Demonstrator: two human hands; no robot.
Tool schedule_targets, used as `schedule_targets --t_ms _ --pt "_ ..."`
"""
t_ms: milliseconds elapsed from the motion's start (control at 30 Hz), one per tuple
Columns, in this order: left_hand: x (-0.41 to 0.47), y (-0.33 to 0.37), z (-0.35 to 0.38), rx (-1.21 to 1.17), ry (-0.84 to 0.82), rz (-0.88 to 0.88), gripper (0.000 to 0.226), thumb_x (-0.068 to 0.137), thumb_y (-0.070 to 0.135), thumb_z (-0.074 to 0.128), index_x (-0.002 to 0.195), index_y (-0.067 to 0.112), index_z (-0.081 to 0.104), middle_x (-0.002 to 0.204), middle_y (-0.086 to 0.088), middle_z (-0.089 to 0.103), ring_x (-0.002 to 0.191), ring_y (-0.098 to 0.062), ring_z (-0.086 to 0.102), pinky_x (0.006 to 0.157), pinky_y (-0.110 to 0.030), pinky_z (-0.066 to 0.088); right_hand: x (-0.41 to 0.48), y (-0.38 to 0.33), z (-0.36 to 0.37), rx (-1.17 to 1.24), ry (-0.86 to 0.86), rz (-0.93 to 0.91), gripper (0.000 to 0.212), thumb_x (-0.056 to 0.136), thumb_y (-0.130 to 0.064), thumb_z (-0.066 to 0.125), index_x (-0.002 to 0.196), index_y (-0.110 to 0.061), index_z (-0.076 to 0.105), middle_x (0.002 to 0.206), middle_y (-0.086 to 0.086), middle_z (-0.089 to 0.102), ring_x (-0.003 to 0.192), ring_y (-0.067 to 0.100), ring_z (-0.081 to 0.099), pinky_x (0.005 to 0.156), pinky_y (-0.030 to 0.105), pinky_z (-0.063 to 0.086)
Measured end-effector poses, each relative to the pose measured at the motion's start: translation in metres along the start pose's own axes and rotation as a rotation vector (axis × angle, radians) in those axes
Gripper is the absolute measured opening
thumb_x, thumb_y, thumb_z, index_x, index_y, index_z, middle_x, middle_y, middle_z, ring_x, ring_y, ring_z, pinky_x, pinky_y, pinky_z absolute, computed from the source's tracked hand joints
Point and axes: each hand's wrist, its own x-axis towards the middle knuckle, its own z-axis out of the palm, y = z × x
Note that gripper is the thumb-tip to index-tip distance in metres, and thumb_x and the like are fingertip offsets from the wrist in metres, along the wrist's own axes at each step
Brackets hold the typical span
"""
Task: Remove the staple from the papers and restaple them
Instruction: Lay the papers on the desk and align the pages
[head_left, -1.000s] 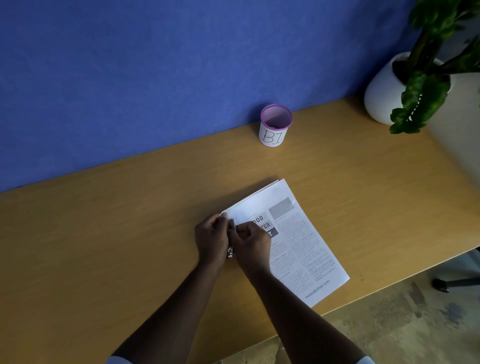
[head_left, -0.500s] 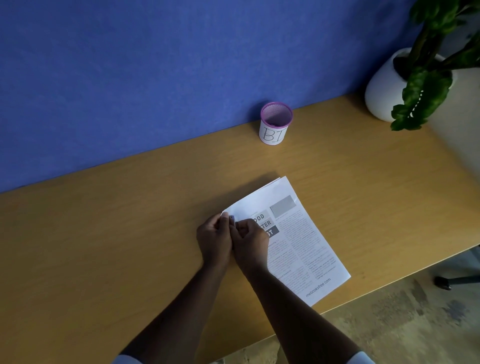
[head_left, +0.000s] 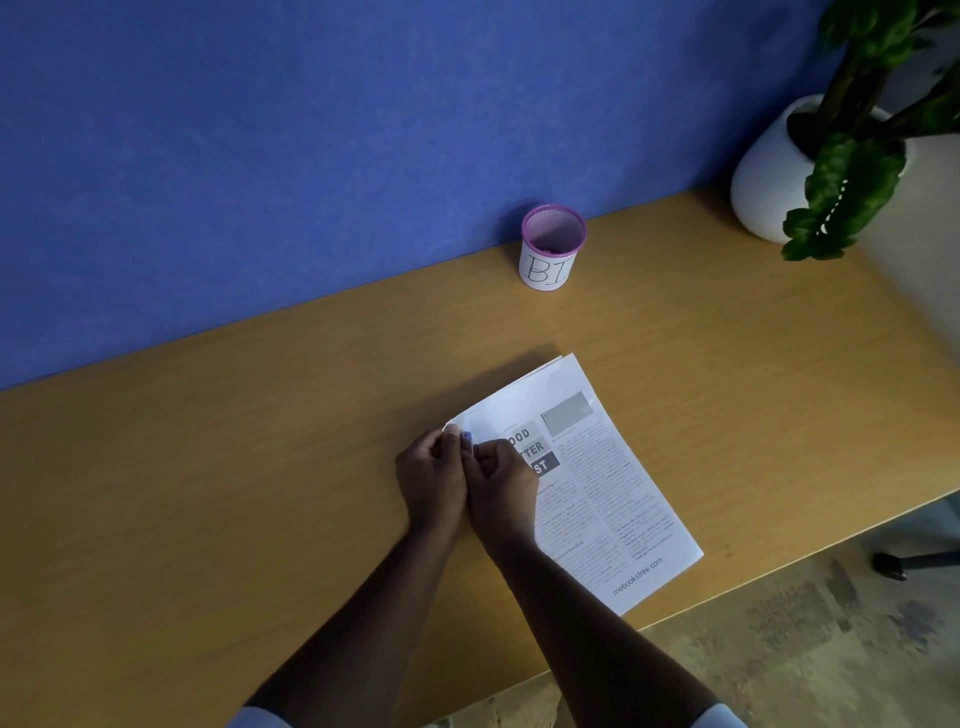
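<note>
A stack of printed papers (head_left: 597, 478) lies at an angle on the wooden desk (head_left: 208, 493), its lower corner near the front edge. Both hands meet at the stack's top-left corner. My left hand (head_left: 428, 480) pinches that corner from the left, thumb and fingertips on the paper edge. My right hand (head_left: 501, 486) rests on the page beside it, fingers curled, fingertips pressed to the same corner. The staple is hidden under the fingers. No stapler or staple remover shows.
A pink mesh cup (head_left: 552, 247) with a white label stands at the back by the blue wall. A white pot with a green plant (head_left: 779, 171) fills the back right corner. The desk's front edge runs diagonally at lower right, with floor and a chair base (head_left: 904, 564) beyond.
Both hands have crept slightly up toward the paper's corner and closed together. A small light object seen between the wrists one second ago no longer shows. The papers have barely shifted.
</note>
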Motion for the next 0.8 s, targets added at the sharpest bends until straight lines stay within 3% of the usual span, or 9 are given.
schedule_targets --t_ms 133,267,400,533,700,800 --pt "0.002 0.003 0.0 0.052 0.031 -0.018 0.047 0.099 0.013 0.066 0.053 0.012 0.054 0.043 0.009 0.055 0.044 0.001 0.04 0.05 -0.029 0.034 0.0 -0.001 -0.002 -0.002 0.002 0.001 0.036 0.097 -0.042 0.074 0.071 -0.022 0.06 0.056 -0.012 0.06 0.056 -0.005 0.058 0.049 0.02 0.039" --pt "0.002 0.006 0.0 0.068 0.02 -0.019 0.047 0.1 0.007 0.067 0.055 0.007 0.051 0.048 0.001 0.049 0.045 -0.004 0.037 0.05 -0.031 0.032 0.001 -0.002 -0.004 0.012 -0.001 0.005 0.035 0.097 -0.042 0.075 0.075 -0.017 0.065 0.057 -0.01 0.061 0.051 0.003 0.054 0.053 0.028 0.044" --pt "0.002 0.01 0.0 0.032 0.006 -0.034 0.054 0.1 0.004 0.067 0.054 0.015 0.042 0.043 0.011 0.038 0.043 -0.003 0.033 0.045 -0.022 0.028 0.001 -0.001 -0.006 0.04 0.002 -0.01 0.036 0.096 -0.04 0.076 0.073 -0.014 0.066 0.059 -0.004 0.066 0.051 0.006 0.053 0.051 0.029 0.044" --pt "-0.002 0.016 0.001 -0.062 -0.005 -0.076 0.063 0.099 0.0 0.065 0.045 0.022 0.043 0.037 0.015 0.04 0.038 0.004 0.04 0.042 -0.014 0.032 0.0 -0.001 -0.011 0.063 -0.028 -0.011 0.037 0.094 -0.043 0.078 0.071 -0.016 0.068 0.059 0.001 0.07 0.048 0.004 0.059 0.045 0.019 0.043" --pt "0.007 0.02 -0.006 -0.024 -0.056 -0.125 0.052 0.099 0.011 0.071 0.056 0.019 0.043 0.062 -0.001 0.037 0.065 -0.016 0.034 0.061 -0.032 0.03 0.0 -0.007 -0.025 0.148 -0.013 0.054 0.027 0.096 -0.029 0.078 0.072 -0.017 0.078 0.067 -0.002 0.076 0.061 0.018 0.07 0.058 0.032 0.056" --pt "0.017 0.027 -0.009 -0.026 -0.145 -0.21 0.032 0.099 0.016 0.073 0.072 0.011 0.058 0.077 -0.007 0.052 0.073 -0.018 0.049 0.068 -0.036 0.045 0.008 -0.008 -0.053 0.309 -0.001 0.109 0.024 0.1 -0.019 0.071 0.077 -0.013 0.077 0.067 0.002 0.076 0.058 0.019 0.069 0.059 0.03 0.059"
